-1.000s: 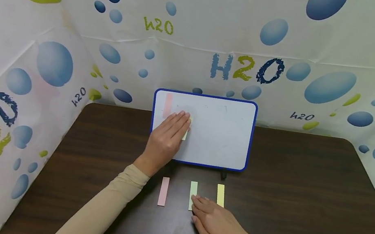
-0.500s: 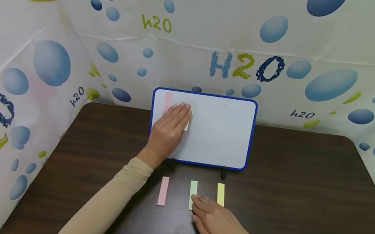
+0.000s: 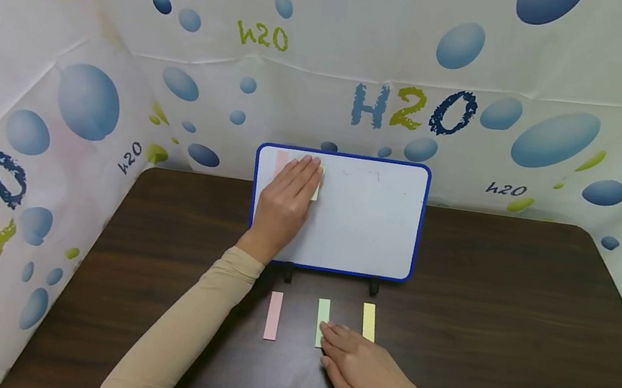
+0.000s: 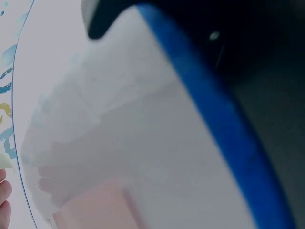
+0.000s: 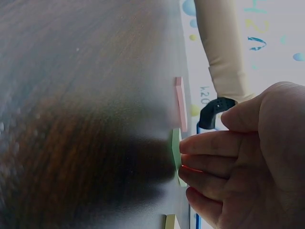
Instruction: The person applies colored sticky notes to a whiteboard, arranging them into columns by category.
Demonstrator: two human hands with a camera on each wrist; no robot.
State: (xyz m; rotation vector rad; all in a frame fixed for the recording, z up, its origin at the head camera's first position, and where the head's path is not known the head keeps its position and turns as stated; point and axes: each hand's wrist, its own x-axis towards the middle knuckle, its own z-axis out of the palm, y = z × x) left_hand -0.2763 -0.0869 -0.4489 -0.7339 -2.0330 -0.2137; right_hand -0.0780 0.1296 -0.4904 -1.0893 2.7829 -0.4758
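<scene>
A blue-framed whiteboard (image 3: 366, 231) stands at the back of the table. My left hand (image 3: 283, 206) lies against its upper left with straight fingers, over a pale yellow-green sticky note strip (image 3: 316, 189) that it mostly covers. Just left of those fingers a pink sticky note (image 3: 281, 160) is on the board, its lower part hidden in the head view; the left wrist view shows this pink note (image 4: 100, 210) close up. On the table my right hand (image 3: 363, 378) has its straight fingertips at the green sticky note pad (image 3: 323, 311), whose near end they partly cover.
A pink sticky note pad (image 3: 273, 315) lies left of the green one. To the right is a yellow pad (image 3: 369, 320), partly behind the right hand. Black feet (image 3: 373, 288) support the board on the dark wooden table (image 3: 509, 337). A printed curtain (image 3: 338, 34) hangs behind.
My left hand has slid up the whiteboard, and the pale strip under its fingers has moved up too. The right hand keeps its place at the green pad.
</scene>
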